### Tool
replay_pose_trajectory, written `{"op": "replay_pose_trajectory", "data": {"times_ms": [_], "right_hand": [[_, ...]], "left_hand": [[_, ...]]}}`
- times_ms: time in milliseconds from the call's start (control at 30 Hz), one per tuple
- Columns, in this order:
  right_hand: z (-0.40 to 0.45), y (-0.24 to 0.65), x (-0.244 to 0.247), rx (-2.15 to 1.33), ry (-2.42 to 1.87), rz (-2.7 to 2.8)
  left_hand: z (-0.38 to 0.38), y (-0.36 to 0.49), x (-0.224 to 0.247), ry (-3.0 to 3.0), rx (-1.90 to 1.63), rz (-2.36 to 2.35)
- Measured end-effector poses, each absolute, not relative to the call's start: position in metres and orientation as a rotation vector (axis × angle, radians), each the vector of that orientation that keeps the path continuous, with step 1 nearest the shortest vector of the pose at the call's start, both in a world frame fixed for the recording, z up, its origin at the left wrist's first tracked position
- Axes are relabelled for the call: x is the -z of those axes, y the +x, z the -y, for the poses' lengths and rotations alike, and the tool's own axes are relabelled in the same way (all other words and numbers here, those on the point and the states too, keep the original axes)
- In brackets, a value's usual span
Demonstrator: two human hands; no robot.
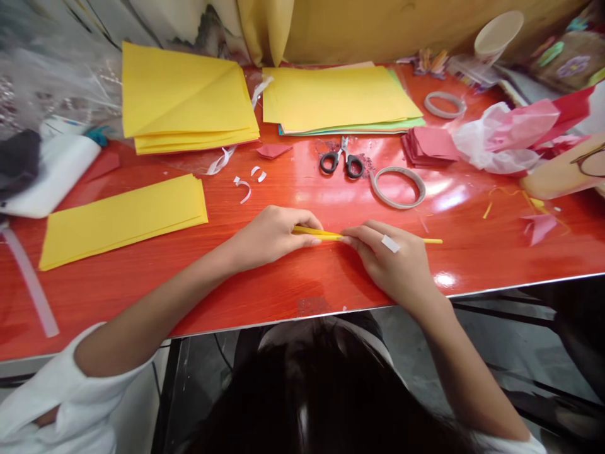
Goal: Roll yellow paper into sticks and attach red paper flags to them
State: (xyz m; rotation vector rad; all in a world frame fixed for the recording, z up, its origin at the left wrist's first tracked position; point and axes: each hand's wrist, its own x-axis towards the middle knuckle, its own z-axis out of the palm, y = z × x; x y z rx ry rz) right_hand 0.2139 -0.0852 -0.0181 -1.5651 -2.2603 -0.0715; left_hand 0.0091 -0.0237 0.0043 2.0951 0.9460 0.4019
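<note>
Between my two hands lies a thin, tightly rolled strip of yellow paper (326,236), just above the red table. My left hand (278,236) pinches its left part between thumb and fingers. With closed fingers my right hand (394,255) grips the roll farther right, and a thin yellow end sticks out past that hand. A small white piece of tape sits on the back of the right hand. Black-handled scissors (343,159) and a roll of clear tape (398,188) lie beyond the hands. Cut yellow paper strips (125,219) are stacked to the left.
Yellow sheets (189,98) and a second paper stack (338,98) lie at the back of the red table (265,296). Dark red paper squares (429,147), another tape roll (445,105), pink tissue (513,129) and a paper cup (498,34) are at the right.
</note>
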Motion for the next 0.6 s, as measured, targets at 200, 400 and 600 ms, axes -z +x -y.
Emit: {"op": "replay_pose_trajectory", "data": {"times_ms": [200,400,600], "right_hand": [[0.0845,0.2126,0.0148,0.114,-1.503,2.326],[0.0866,0.2071,0.0162,-0.023,-1.445,2.309],[0.0858,0.2076,0.0154,-0.061,-1.555,2.276]], "left_hand": [[0.0255,0.0104,-0.0023,2.006,-0.408,-0.937],[0.0251,0.0086,-0.0075,2.104,-0.373,-0.870],[0.0214,0.0058,-0.0099,2.151,-0.350,-0.951]]}}
